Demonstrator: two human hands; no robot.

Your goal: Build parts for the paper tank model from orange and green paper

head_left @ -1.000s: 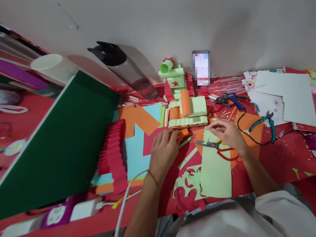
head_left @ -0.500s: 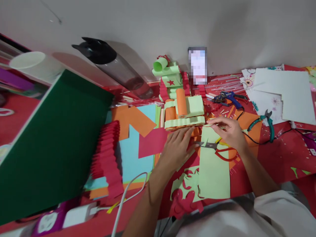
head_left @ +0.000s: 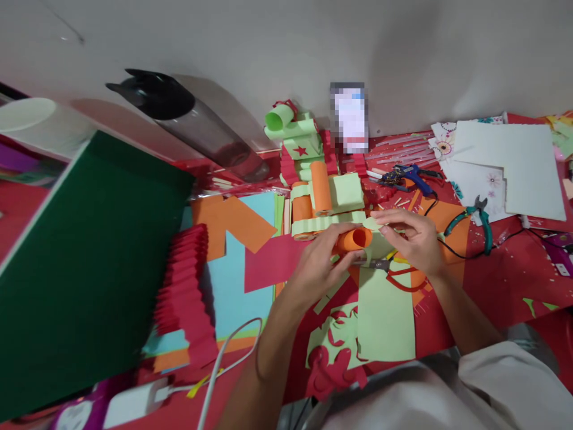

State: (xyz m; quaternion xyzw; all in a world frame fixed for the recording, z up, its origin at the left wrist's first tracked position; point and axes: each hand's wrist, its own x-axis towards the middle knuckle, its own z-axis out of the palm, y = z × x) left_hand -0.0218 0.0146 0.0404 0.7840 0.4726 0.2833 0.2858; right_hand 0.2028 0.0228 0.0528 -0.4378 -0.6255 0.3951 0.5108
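Observation:
My left hand (head_left: 324, 257) is closed round a small orange paper tube (head_left: 357, 239), its open end facing right. A small pale green paper piece (head_left: 375, 223) is pinched between the fingers of my right hand (head_left: 414, 239), close to the tube's rim. Below both hands lie scissors (head_left: 405, 278) with red and yellow handles, resting on a pale green paper sheet (head_left: 387, 316). Just beyond my hands stands a paper model (head_left: 329, 203) of green and orange pieces, with rolled tubes and a corrugated strip. My left hand partly hides the scissors' blades.
Behind the model stands a green paper figure (head_left: 302, 146) with a red star. A phone (head_left: 351, 116) leans on the wall. A glue gun (head_left: 414, 176) and cutting pliers (head_left: 481, 221) lie right. Left are a bottle (head_left: 206, 131), pleated red paper (head_left: 183, 292) and a dark green board (head_left: 94, 269).
My left hand has picked up the orange tube from the table and lifted it beside the green piece. My right hand keeps its pinch. The view has shifted slightly.

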